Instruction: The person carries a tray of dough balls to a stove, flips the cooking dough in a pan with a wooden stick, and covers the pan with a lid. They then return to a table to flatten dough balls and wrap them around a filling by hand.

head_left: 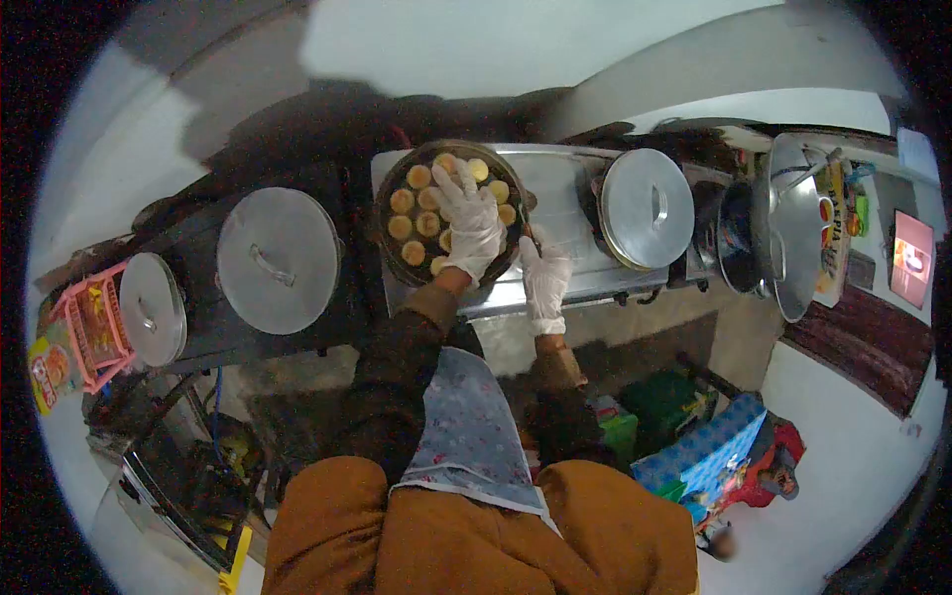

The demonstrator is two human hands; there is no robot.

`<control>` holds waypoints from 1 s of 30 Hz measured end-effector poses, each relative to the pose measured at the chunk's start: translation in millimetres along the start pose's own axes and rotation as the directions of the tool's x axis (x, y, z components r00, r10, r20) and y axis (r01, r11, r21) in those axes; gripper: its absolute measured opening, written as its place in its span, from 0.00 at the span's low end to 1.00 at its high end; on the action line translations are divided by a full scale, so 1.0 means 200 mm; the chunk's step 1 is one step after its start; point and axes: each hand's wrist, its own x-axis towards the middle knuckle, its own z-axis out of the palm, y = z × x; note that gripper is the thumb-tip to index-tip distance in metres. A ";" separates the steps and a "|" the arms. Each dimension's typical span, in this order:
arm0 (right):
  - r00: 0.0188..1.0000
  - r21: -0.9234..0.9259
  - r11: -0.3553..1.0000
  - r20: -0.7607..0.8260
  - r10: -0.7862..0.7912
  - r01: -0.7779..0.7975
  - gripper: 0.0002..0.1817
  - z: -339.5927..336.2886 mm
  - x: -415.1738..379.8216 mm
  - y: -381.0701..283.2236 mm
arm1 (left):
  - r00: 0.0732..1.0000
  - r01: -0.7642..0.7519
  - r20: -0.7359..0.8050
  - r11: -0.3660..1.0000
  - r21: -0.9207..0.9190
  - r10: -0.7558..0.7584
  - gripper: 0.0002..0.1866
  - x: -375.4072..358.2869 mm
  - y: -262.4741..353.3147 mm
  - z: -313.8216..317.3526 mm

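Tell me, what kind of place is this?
Probably a small home or street-food kitchen. A gloved left hand reaches over a round pan of small yellow cakes on a metal stove, with lidded pots alongside.

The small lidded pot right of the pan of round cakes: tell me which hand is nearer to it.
Right. The right hand rests at the stove's front edge between the pan of round cakes and the lidded pot. The left hand lies over the cakes, farther from it.
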 end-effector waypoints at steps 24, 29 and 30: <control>0.996 0.040 0.995 0.004 -0.092 0.091 0.17 0.14 0.18 -0.03 | 0.986 -0.110 0.156 0.929 0.353 0.058 0.19 0.16 -0.06 -0.16; 0.998 0.248 0.969 0.064 -0.010 -0.007 0.16 0.11 0.16 -0.04 | 0.981 -0.188 0.111 0.912 0.365 0.158 0.19 0.15 -0.12 -0.11; 0.998 0.268 0.963 0.062 0.010 -0.026 0.16 0.09 0.14 -0.03 | 0.980 -0.160 0.167 0.916 0.367 0.105 0.21 0.14 -0.13 -0.11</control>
